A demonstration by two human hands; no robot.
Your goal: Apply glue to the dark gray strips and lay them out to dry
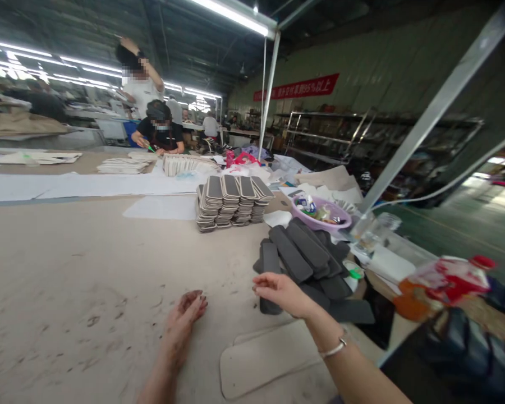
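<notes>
My left hand (184,317) is just above the bare tabletop, its fingers loosely bent and nothing visible in them. To its right, my right hand (284,293) has its fingers stretched out, also with nothing visible in it. It is over the near left edge of a loose heap of dark grey rounded pads (294,255); whether it touches them I cannot tell. Below that hand and forearm lie beige rounded panels (265,359), one overlapping another, partly hidden by the forearm. Farther back stand neat stacks of grey-faced pads with pale edges (231,202).
A lilac basin (320,221) of small items sits behind the heap. To the right are a clear plastic bin (404,247) and a red-capped container (450,278). A metal post (429,118) rises at the right edge. Across the table (88,269), a person in black (162,134) works.
</notes>
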